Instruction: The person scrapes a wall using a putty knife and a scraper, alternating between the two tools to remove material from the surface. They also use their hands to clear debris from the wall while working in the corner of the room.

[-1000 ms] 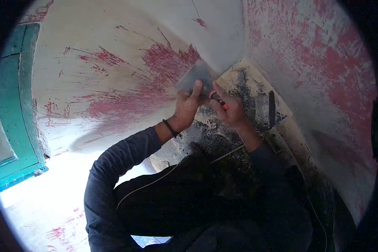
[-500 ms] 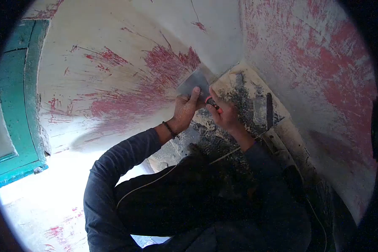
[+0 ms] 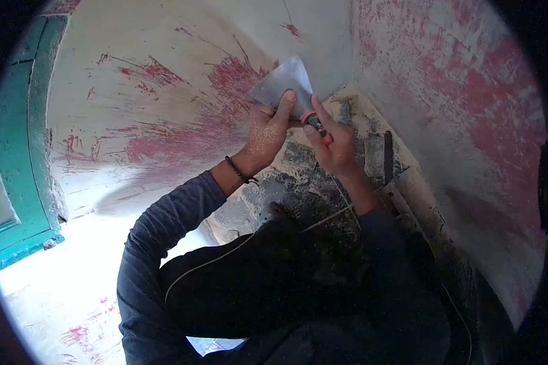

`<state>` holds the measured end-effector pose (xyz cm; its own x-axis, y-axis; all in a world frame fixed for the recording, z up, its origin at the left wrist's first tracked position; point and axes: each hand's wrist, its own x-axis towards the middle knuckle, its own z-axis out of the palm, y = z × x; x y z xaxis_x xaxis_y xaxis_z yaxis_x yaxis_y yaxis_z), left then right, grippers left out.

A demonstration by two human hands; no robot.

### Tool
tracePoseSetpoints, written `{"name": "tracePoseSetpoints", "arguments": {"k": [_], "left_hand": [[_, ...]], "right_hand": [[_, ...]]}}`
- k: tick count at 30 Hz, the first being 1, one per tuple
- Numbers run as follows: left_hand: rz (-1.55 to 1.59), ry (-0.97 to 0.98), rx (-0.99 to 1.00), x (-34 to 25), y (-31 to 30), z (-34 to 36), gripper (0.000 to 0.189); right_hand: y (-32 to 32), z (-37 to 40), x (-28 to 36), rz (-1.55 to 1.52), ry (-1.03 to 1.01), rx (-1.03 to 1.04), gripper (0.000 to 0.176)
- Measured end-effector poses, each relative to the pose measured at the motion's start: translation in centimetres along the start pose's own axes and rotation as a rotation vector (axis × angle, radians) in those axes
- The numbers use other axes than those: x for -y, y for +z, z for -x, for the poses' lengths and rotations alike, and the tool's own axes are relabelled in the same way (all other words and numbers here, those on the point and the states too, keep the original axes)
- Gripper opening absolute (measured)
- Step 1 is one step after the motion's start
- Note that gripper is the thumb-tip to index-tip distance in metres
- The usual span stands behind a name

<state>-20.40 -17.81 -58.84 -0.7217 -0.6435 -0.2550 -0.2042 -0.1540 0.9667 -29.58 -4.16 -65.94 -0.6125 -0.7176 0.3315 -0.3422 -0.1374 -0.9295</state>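
Observation:
A wide metal scraper point(image 3: 285, 83) with a red and black handle is tilted in front of the wall, its blade pointing up. My left hand point(image 3: 270, 131) grips the lower blade, thumb on its face, and dust covers the back of that hand. The handle sits in my right hand point(image 3: 335, 143), whose index finger stretches along the blade's base. Behind the blade, the pale wall point(image 3: 189, 55) carries scraped red patches. Whether the blade's edge touches the wall I cannot tell.
A green door or frame point(image 3: 36, 146) stands at the left. Another red-patched wall point(image 3: 456, 91) rises at the right. Between them lies a dusty, debris-covered floor corner point(image 3: 298, 161) with a dark strip point(image 3: 388, 157). My dark-clothed legs fill the lower middle.
Both hands and the scraper have moved up a little. The blade is tilted differently, showing more of its bright face. Both hands still hold it.

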Motion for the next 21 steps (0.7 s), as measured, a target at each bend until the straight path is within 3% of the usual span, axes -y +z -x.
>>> {"name": "tracePoseSetpoints", "arguments": {"k": [5,10,13,19,21], "left_hand": [[-0.027,-0.104,-0.026,5.9,-2.5,0.9,0.042],[-0.123,-0.074,-0.052,4.5,-2.2,0.9,0.044],[0.042,0.012,-0.042,1.4,-0.1,0.4,0.041],[0.051,0.021,-0.006,1.6,-0.1,0.8,0.040],[-0.088,-0.020,-0.016,2.3,-0.9,1.0,0.039]], "right_hand": [[3.2,4.0,-4.5,-0.015,0.076,0.076,0.058],[1.9,3.0,-2.7,-0.025,0.121,0.097,0.056],[0.2,1.1,-0.3,-0.111,0.155,0.084,0.055],[1.0,1.6,-1.3,-0.007,0.067,0.046,0.058],[2.1,2.5,-1.6,-0.023,0.040,0.011,0.057]]}}
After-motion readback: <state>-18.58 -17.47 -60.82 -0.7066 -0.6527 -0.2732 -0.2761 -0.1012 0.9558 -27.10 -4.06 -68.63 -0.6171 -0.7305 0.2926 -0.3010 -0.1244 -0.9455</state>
